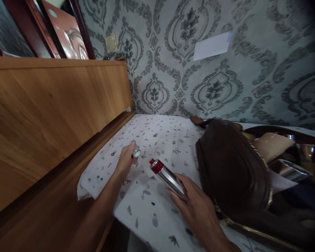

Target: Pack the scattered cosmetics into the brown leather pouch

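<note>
In my right hand [196, 206] is a slim silver tube [170, 179] with a shiny red collar and a small red tip. My fingers wrap its lower end, and the red end points up and to the left. My left hand [126, 157] is closed around a small pale cylinder [137, 153] that looks like a cap; its round end faces right. Both hands are above a white cloth [152, 203] printed with small leaves and sprigs, apart from each other. The tube's exact kind cannot be made out.
To the right lies an open dark brown zip bag [228, 157] with several cosmetic-like items inside, among them a silver tube [290, 170]. A wooden panel [55, 115] runs along the left. Behind is a patterned wall [157, 70] with a paper strip [212, 46].
</note>
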Demonstrator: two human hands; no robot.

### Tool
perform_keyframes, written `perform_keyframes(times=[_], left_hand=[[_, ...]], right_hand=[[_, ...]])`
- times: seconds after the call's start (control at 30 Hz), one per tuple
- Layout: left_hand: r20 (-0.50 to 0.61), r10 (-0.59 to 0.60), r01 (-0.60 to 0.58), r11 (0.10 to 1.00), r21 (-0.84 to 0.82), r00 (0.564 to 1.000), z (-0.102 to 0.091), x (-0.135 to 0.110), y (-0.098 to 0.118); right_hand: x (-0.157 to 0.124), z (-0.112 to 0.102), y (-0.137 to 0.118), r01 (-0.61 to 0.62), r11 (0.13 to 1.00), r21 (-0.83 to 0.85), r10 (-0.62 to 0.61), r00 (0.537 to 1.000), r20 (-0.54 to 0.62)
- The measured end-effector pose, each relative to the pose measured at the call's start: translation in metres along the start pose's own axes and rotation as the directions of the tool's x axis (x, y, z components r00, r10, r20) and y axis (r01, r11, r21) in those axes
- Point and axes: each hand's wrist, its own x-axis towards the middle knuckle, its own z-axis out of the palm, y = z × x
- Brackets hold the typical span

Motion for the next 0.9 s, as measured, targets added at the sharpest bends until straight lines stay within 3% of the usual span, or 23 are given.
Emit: perform_keyframes(times=[0.13,0.4,0.5,0.7,0.9], left_hand=[[0.096,0.013,0.004,0.985,-0.173,0.995,0.002,0.000,0.005],[0.281,-0.056,0.087,0.991,-0.100,0.958,0.004,-0.010,0.007],[0.356,-0.047,0.080,0.994,-0.077,0.933,0.004,-0.013,0.006],[0.403,0.112,-0.079,0.992,-0.096,0.908,0.007,-0.020,0.007],[0.395,0.066,-0.093,0.995,0.048,0.916,0.008,-0.020,0.011]], right_hand=[[0.004,-0.003,-0.001,-0.113,0.982,0.151,0.106,0.993,0.055],[0.007,-0.005,-0.008,-0.214,0.913,0.348,0.180,0.975,0.127],[0.007,-0.002,-0.008,-0.226,0.917,0.328,0.205,0.974,0.098],[0.008,0.001,0.000,-0.216,0.964,0.155,0.213,0.976,0.033],[0.008,0.003,0.003,-0.144,0.982,0.121,0.146,0.989,-0.006]])
